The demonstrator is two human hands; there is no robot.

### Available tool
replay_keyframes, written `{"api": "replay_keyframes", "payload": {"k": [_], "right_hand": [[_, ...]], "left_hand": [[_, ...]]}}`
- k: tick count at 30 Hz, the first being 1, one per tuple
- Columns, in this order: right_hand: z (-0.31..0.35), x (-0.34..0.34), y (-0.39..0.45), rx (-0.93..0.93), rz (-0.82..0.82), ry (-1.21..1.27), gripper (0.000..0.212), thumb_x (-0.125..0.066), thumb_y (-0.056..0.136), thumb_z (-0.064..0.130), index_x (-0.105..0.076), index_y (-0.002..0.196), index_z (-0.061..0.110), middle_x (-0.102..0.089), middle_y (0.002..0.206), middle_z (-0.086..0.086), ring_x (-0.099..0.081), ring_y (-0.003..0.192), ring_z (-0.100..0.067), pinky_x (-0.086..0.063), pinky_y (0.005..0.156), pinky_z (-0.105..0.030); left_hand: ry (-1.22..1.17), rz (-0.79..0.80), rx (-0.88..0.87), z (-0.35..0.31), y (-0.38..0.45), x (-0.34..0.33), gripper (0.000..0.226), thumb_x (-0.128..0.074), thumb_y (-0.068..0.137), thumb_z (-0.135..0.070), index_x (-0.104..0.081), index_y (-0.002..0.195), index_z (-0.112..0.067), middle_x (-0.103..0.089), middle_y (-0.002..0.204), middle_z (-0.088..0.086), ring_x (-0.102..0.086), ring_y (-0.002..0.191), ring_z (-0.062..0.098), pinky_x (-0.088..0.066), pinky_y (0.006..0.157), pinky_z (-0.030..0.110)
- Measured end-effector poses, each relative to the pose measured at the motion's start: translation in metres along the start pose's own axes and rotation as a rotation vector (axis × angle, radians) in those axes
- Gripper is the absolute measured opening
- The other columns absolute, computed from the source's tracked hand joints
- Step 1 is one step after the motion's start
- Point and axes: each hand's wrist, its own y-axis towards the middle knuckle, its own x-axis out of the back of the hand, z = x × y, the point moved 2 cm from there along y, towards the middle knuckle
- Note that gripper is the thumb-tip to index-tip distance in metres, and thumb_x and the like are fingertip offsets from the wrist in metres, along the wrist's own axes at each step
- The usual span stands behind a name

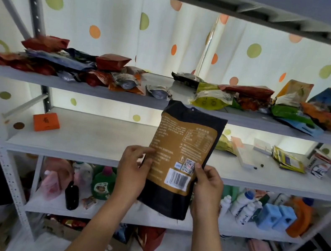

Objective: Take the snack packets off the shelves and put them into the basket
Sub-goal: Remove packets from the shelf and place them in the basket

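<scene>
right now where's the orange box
In the head view, the orange box sits alone at the left end of the middle shelf, below the left pile of snack packets.

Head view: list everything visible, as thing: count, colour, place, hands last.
Black-and-brown foil snack pouch: one, held upright before the shelves.
Loose snack packets: many, red, orange, green, blue, silver, heaped on the upper shelf.
Orange cardboard box: one, middle shelf, left.
Yellow sachets: several, middle shelf, right.
Plastic bottles: many, green, white, pink, black, orange, lower shelf.
Grey metal shelving unit: one, across the view.
Dotted white curtain: one, behind.
Left hand: gripping the pouch's left edge.
Right hand: gripping its right edge.
</scene>
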Motion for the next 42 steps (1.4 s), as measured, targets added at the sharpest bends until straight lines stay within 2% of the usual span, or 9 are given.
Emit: {"api": "replay_keyframes", "payload": {"k": [2, 5, 10, 17, 25, 30, 34, 38, 42], "right_hand": [[0.019, -0.022, 0.016, 0.066, 0.066, -0.052, 0.025, -0.062, 0.095, 0.011, -0.055, 0.071, 0.012, -0.061, 0.062, -0.001, -0.057, 0.059, -0.014, -0.047, 0.058, -0.033], [0.052, -0.058, 0.036, 0.131, 0.199, -0.108, 0.037, -0.062, 0.094, 0.012, -0.051, 0.061, 0.024, -0.059, 0.073, -0.011, -0.060, 0.072, -0.026, -0.054, 0.067, -0.056], [0.107, -0.118, 0.064, 0.265, 0.276, -0.211, 0.040, -0.063, 0.091, 0.011, -0.051, 0.056, 0.025, -0.062, 0.079, -0.024, -0.066, 0.081, -0.042, -0.057, 0.068, -0.059], [0.153, -0.212, 0.119, 0.506, 0.242, -0.525, 0.026, -0.065, 0.079, 0.025, -0.049, 0.059, 0.023, -0.060, 0.068, 0.000, -0.063, 0.075, -0.029, -0.054, 0.074, -0.045], [0.161, -0.291, 0.191, 0.599, 0.323, -0.610, 0.013, -0.063, 0.090, 0.023, -0.072, 0.082, 0.020, -0.071, 0.088, 0.003, -0.066, 0.083, -0.020, -0.055, 0.078, -0.041], [0.141, -0.307, 0.247, 0.543, 0.316, -0.517, 0.019, -0.056, 0.093, 0.014, -0.073, 0.101, 0.015, -0.072, 0.103, -0.003, -0.067, 0.093, -0.023, -0.056, 0.079, -0.036], [0.116, -0.295, 0.302, 0.277, 0.175, -0.465, 0.036, -0.066, 0.090, 0.030, -0.057, 0.122, 0.016, -0.061, 0.120, -0.005, -0.063, 0.091, -0.019, -0.052, 0.066, -0.024], [0.094, -0.291, 0.342, -0.146, 0.435, -0.365, 0.064, -0.074, 0.077, 0.054, -0.053, 0.122, 0.013, -0.059, 0.118, -0.013, -0.062, 0.102, -0.025, -0.056, 0.074, -0.037], [0.092, -0.302, 0.378, -0.252, 0.666, -0.173, 0.056, -0.074, 0.082, 0.039, -0.059, 0.126, 0.009, -0.069, 0.118, -0.017, -0.067, 0.109, -0.032, -0.052, 0.098, -0.046]], "left_hand": [[0.021, 0.108, -0.055, -0.020, 0.022, -0.002, 0.032, -0.067, 0.088, -0.021, -0.061, 0.115, -0.037, -0.055, 0.117, -0.007, -0.057, 0.106, 0.009, -0.048, 0.092, 0.026], [0.114, 0.215, -0.111, -0.044, 0.060, 0.001, 0.070, -0.077, 0.078, -0.037, -0.044, 0.139, -0.035, -0.043, 0.131, -0.008, -0.049, 0.115, 0.005, -0.045, 0.095, 0.022], [0.098, 0.249, -0.188, -0.059, 0.124, 0.011, 0.111, -0.086, 0.054, -0.055, -0.030, 0.147, -0.033, -0.039, 0.139, -0.009, -0.044, 0.124, 0.004, -0.045, 0.103, 0.030], [0.146, 0.216, -0.261, -0.083, 0.243, 0.000, 0.127, -0.085, 0.031, -0.069, -0.030, 0.139, -0.032, -0.059, 0.119, -0.002, -0.064, 0.105, 0.014, -0.058, 0.082, 0.042], [0.032, 0.072, -0.266, -0.091, 0.347, 0.007, 0.072, -0.073, 0.057, -0.038, -0.043, 0.122, -0.026, -0.063, 0.105, -0.003, -0.065, 0.088, 0.014, -0.057, 0.074, 0.038], [-0.171, 0.164, -0.069, -0.066, 0.397, 0.002, 0.071, -0.076, 0.061, -0.020, -0.044, 0.125, -0.024, -0.062, 0.096, -0.007, -0.064, 0.086, 0.013, -0.055, 0.073, 0.032], [-0.357, 0.261, 0.131, -0.043, 0.431, -0.007, 0.061, -0.065, 0.074, -0.003, -0.043, 0.128, -0.022, -0.065, 0.102, 0.001, -0.068, 0.088, 0.020, -0.056, 0.067, 0.030], [-0.420, 0.339, 0.225, -0.027, 0.460, -0.016, 0.067, -0.058, 0.058, -0.012, -0.049, 0.124, -0.016, -0.066, 0.111, 0.011, -0.068, 0.095, 0.028, -0.055, 0.067, 0.035], [-0.462, 0.420, 0.281, -0.029, 0.485, -0.031, 0.039, -0.049, 0.070, -0.006, -0.055, 0.108, -0.011, -0.067, 0.092, 0.011, -0.066, 0.080, 0.027, -0.052, 0.066, 0.033]]}}
